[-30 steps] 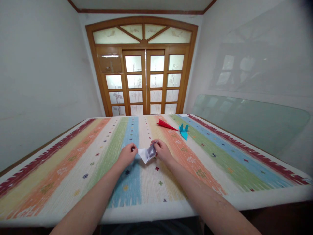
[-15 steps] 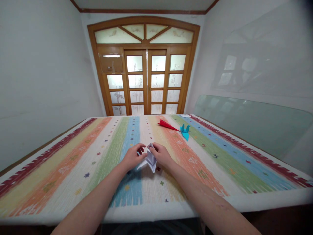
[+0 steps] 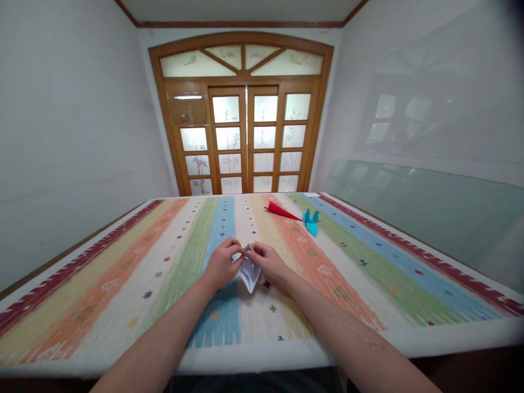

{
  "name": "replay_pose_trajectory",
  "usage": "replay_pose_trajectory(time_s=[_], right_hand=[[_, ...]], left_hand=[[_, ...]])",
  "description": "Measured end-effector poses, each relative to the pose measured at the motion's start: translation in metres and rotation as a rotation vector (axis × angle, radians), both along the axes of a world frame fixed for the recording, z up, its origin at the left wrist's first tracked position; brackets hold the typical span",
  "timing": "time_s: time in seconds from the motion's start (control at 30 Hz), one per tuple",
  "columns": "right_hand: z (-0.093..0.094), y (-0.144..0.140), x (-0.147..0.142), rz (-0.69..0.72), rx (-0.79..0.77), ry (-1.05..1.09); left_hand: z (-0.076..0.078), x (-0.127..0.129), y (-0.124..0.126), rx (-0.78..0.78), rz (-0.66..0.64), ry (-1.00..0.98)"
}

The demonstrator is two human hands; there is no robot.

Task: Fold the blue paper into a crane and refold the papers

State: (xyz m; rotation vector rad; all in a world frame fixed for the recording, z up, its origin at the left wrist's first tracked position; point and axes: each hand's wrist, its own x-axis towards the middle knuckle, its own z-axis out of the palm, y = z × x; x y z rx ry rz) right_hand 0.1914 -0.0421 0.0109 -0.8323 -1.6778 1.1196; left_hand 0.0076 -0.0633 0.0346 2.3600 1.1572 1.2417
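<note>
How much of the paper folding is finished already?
Two folded paper figures already lie finished farther along the striped tablecloth: a red pointed paper shape and a blue paper bird. In hand is a white folded paper piece, pinched at its top by the left hand and the right hand. It is a narrow pointed form, so its shaping looks unfinished.

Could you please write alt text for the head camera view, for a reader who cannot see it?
Left hand and right hand pinch a folded white paper over a striped tablecloth; red and blue paper figures lie farther back.
</note>
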Motion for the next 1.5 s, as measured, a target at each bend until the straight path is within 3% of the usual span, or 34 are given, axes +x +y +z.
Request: replay_pose_trajectory(time_s=[0.13,0.4,0.63,1.1,1.33,1.5], right_hand=[[0.001,-0.002,0.000,0.009,-0.087,0.039],[0.000,-0.004,0.000,0.045,-0.085,-0.083],[-0.001,-0.003,0.003,0.039,-0.065,-0.121],[0.001,-0.004,0.000,0.043,-0.040,-0.052],[0.011,-0.011,-0.001,0.161,0.011,-0.023],[0.014,-0.013,-0.002,0.153,0.016,-0.030]], left_hand=[[0.002,-0.002,0.001,0.021,0.075,-0.020],[0.003,-0.004,0.004,0.006,0.172,-0.056],[0.003,-0.005,0.005,-0.016,0.225,0.041],[-0.004,-0.003,0.006,-0.136,0.095,-0.065],[-0.008,-0.003,0.009,-0.144,0.050,-0.089],[-0.008,-0.004,0.010,-0.159,0.048,-0.076]])
